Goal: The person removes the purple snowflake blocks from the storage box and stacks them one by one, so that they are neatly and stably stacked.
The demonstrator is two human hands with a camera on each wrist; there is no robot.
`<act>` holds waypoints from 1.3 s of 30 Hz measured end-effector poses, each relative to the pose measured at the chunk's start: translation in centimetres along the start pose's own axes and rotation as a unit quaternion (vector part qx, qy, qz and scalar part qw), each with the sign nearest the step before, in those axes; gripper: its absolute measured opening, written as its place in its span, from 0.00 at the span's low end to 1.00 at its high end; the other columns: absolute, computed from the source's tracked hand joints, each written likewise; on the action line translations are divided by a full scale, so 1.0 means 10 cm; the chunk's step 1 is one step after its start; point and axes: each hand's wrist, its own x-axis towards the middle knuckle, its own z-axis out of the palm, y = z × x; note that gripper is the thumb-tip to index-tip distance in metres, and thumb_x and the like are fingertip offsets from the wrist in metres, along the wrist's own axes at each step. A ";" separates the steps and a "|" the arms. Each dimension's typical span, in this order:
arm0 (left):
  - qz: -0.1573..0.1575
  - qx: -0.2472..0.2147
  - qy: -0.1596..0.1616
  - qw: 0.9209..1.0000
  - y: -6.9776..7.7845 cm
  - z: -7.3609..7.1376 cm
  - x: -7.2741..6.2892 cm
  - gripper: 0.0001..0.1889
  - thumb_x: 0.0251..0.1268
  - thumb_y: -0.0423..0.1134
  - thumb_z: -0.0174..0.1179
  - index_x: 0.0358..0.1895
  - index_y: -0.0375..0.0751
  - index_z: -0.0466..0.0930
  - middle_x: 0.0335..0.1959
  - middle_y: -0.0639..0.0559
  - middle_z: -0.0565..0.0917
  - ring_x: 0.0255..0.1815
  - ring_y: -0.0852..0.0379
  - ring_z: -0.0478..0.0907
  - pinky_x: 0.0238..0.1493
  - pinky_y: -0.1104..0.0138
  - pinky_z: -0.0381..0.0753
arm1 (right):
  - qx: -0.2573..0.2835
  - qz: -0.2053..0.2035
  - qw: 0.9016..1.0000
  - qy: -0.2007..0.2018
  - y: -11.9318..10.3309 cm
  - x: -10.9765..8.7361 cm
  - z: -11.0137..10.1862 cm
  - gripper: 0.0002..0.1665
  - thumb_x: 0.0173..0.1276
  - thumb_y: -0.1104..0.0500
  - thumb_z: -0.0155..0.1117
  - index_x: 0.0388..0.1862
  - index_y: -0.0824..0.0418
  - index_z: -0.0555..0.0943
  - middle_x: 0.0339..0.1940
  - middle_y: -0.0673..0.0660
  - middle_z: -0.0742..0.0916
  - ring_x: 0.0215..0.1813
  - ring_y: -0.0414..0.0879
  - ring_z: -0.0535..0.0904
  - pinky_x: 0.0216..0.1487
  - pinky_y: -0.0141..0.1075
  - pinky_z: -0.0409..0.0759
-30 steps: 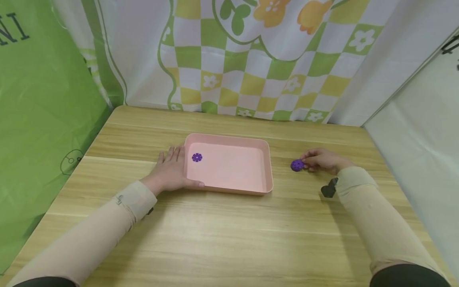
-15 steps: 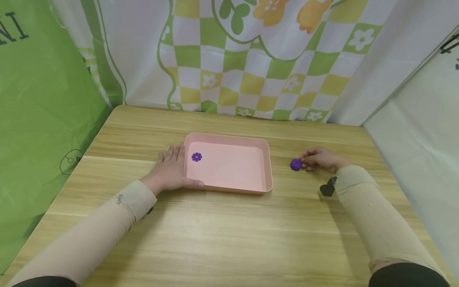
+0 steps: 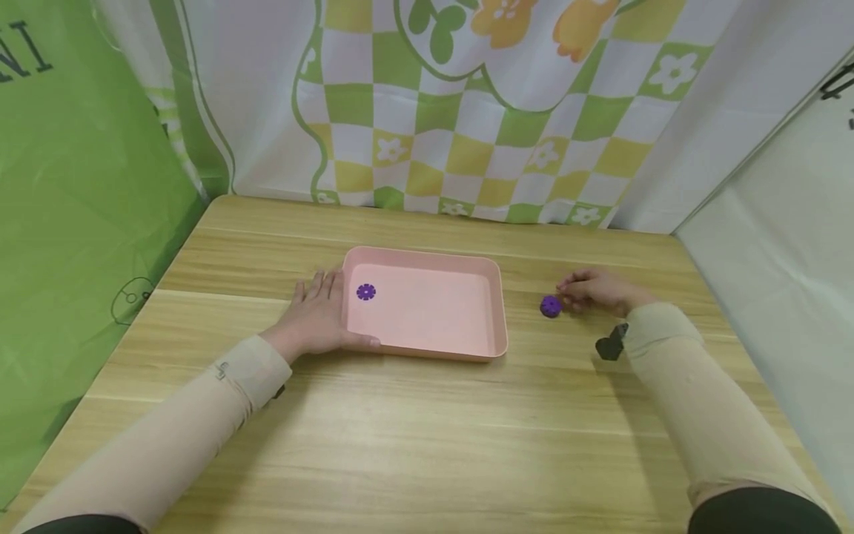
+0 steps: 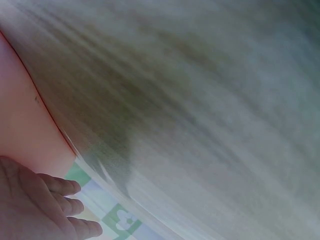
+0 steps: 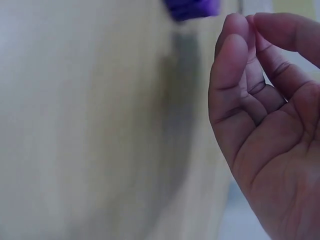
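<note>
My left hand (image 3: pixel 323 315) rests against the left end of a shallow pink tray (image 3: pixel 427 308). Its fingers lie spread and straight, with the thumb along the tray's front rim. Inside the tray, near the left wall, is a flat purple snowflake-shaped disc (image 3: pixel 365 292). To the right of the tray, a small stack of purple notched discs (image 3: pixel 550 306) stands on the table. Beside it is my right hand (image 3: pixel 596 291), its fingers loosely bent. A gap shows between those fingers and the purple stack (image 5: pixel 192 7) in the right wrist view, and nothing is seen between them.
The wooden table (image 3: pixel 427 437) reaches back to a green, yellow and white checked cloth (image 3: pixel 467 133). A green cloth (image 3: pixel 80 222) hangs along the left side, and a pale cloth (image 3: pixel 780 215) along the right.
My right hand was pinching the purple stack; its fingers have come off it and moved slightly up and back. The stack stays in place. The left hand and tray have not moved.
</note>
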 end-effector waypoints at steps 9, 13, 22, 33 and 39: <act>-0.004 0.000 -0.003 1.000 0.00 -0.01 -0.01 0.81 0.41 0.86 0.62 0.82 0.27 0.32 0.84 0.30 0.38 0.83 0.34 0.31 0.78 0.38 0.27 | -0.049 -0.051 0.998 -0.001 -0.56 0.19 0.24 0.22 0.83 0.65 0.52 0.66 0.80 0.67 0.55 0.60 0.81 0.52 0.44 0.81 0.57 0.38 0.83; -0.001 -0.002 0.000 1.000 0.01 -0.01 -0.01 0.81 0.40 0.86 0.62 0.82 0.27 0.32 0.84 0.30 0.39 0.83 0.33 0.31 0.78 0.38 0.27 | -0.057 -0.055 0.997 -0.023 -0.80 0.30 0.48 0.20 0.83 0.63 0.52 0.65 0.76 0.68 0.59 0.65 0.78 0.56 0.50 0.79 0.62 0.45 0.79; -0.005 0.002 -0.005 1.000 0.02 -0.02 -0.01 0.82 0.40 0.86 0.62 0.82 0.27 0.31 0.83 0.30 0.37 0.83 0.34 0.29 0.78 0.39 0.25 | -0.049 -0.065 0.994 -0.068 -1.19 0.56 0.98 0.15 0.82 0.63 0.55 0.60 0.72 0.72 0.53 0.62 0.81 0.58 0.54 0.79 0.64 0.48 0.79; -0.008 0.001 -0.002 1.000 0.03 -0.02 -0.01 0.81 0.42 0.85 0.63 0.81 0.26 0.31 0.83 0.29 0.35 0.83 0.34 0.27 0.78 0.40 0.23 | -0.045 -0.065 0.992 -0.099 -1.41 0.82 1.43 0.18 0.82 0.63 0.55 0.63 0.72 0.71 0.64 0.69 0.78 0.69 0.63 0.75 0.67 0.49 0.78; -0.006 0.018 -0.006 1.000 0.03 -0.03 -0.03 0.80 0.44 0.84 0.62 0.81 0.26 0.30 0.83 0.30 0.32 0.82 0.35 0.25 0.77 0.40 0.22 | -0.063 -0.063 0.992 -0.094 -1.45 0.97 1.62 0.21 0.80 0.62 0.59 0.65 0.72 0.73 0.64 0.70 0.80 0.65 0.59 0.79 0.62 0.44 0.82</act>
